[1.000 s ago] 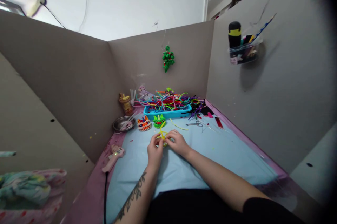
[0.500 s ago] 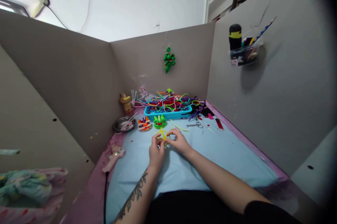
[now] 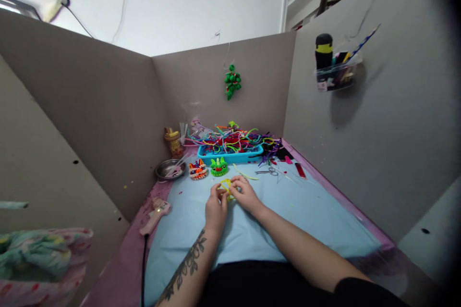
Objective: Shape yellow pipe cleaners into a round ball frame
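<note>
Between my two hands is a bent loop of yellow pipe cleaner [image 3: 226,183], held just above the pale blue table cover [image 3: 273,220]. My left hand [image 3: 215,203] pinches it from the left, and my right hand [image 3: 246,194] grips it from the right; both sets of fingertips hide parts of it. Just beyond my fingers sit a green animal head [image 3: 219,167] and an orange, white and purple one [image 3: 198,170], both made of fuzzy stems. A loose yellow-green pipe cleaner [image 3: 245,173] lies past my right hand.
A blue tray [image 3: 230,157] heaped with colourful pipe cleaners stands at the back. Scissors [image 3: 267,171] lie to the right. At left are a metal bowl [image 3: 164,171], a brown cup [image 3: 174,143] and a corded pink glue gun [image 3: 156,218]. Grey panels [image 3: 223,52] enclose the table.
The yellow pipe cleaner loop has shifted slightly right and been turned between my fingers. Both hands stay closed on it; the things on the table lie as before.
</note>
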Motion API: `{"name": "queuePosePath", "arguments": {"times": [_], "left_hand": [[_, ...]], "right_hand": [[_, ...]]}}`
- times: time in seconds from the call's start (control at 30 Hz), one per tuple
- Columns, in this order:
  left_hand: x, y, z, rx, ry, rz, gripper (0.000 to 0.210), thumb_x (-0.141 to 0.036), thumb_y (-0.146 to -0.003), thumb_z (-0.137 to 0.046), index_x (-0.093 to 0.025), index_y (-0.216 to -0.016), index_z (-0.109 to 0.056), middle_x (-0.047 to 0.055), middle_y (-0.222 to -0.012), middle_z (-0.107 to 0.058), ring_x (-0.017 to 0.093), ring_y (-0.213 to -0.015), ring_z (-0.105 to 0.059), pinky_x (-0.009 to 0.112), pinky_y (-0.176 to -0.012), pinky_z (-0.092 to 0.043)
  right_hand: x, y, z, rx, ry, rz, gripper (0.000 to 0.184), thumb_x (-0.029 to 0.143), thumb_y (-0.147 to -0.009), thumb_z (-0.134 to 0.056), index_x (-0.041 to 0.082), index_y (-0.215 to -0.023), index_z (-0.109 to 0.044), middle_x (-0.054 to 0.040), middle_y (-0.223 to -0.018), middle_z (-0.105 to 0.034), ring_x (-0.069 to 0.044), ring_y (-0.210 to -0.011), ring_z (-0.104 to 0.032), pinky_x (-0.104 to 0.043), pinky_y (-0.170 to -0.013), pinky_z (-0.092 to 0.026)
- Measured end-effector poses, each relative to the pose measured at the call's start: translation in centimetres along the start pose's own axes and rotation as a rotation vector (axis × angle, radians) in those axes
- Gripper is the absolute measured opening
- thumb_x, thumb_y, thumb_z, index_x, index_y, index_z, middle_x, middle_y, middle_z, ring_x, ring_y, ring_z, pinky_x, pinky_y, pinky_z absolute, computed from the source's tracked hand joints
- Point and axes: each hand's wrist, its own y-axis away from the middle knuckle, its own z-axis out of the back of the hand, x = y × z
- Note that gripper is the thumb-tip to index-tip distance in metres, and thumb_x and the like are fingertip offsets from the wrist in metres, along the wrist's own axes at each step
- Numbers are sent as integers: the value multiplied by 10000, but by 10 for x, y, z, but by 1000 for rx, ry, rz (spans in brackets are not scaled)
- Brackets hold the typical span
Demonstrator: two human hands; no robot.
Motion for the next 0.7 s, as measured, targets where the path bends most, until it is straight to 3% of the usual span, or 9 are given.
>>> {"name": "queuePosePath", "arguments": {"times": [0.13,0.3,0.4,0.53,0.7], "left_hand": [[-2,1,2,-108,-49,-28,321,-294,-790,-509,-176,-1088,-495,74,-864,-641,160,-697,-596,286,-677,-458],[0,1,1,37,47,-10,402,-295,-782,-535,-215,-1175,-512,76,-958,-676,176,-768,-631,307,-729,-478],[2,-1,-1,38,150,68,355,-327,-747,-576,-193,-1075,-607,90,-986,-673,174,-699,-636,303,-664,-506],[1,-6,0,-2,303,228,328,-355,-691,-629,-142,-938,-665,88,-876,-692,146,-568,-605,264,-504,-501],[-5,-9,3,-30,381,330,316,-317,-622,-689,-122,-870,-676,78,-796,-695,124,-541,-587,238,-497,-491]], "right_hand": [[-13,-4,-3,-44,-141,-164,200,320,-764,-521,175,-639,-581,-85,-1019,-519,-184,-958,-515,-324,-839,-412],[-9,-5,-9,-45,-254,-234,315,445,-754,-537,158,-641,-596,-121,-1151,-480,-223,-1084,-477,-370,-927,-360],[-2,-3,-11,-3,-298,-239,333,481,-697,-601,151,-653,-625,-130,-1173,-470,-238,-1097,-474,-392,-958,-335],[1,-3,-11,9,-317,-243,317,469,-667,-643,153,-651,-654,-125,-1165,-484,-239,-1076,-494,-401,-950,-353],[0,-3,-10,10,-236,-219,223,383,-687,-645,164,-649,-669,-113,-1141,-506,-230,-1068,-496,-409,-967,-332]]}}
